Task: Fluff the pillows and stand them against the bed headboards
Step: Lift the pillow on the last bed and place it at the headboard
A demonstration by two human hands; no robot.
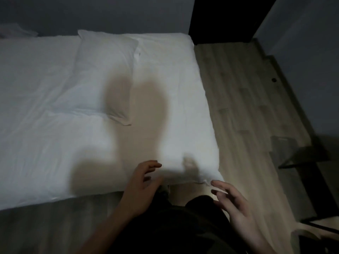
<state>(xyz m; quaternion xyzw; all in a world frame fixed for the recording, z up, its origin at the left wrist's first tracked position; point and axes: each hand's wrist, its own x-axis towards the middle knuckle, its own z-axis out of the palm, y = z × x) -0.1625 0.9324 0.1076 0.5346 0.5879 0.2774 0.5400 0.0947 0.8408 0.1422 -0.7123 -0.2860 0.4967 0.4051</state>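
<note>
Fingers spread and loose on left hand (142, 182) and right hand (232, 200), gripping nothing, low centre of frame by the bed (36, 143) corner. Pillow (104, 74) lying flat, upper centre-left, well apart from both. Wood floor (247, 107) at right.

A dim bedroom, lit from behind the camera so that a soft shadow (146, 110) falls across the white sheet of the bed (36, 107). A grey wall (91, 13) runs behind it, broken by a dark doorway or recess (225, 17). Pale wood-plank flooring (244, 92) stretches along the right side to a second grey wall (311, 61), where dark metal-framed furniture (311, 162) stands.
</note>
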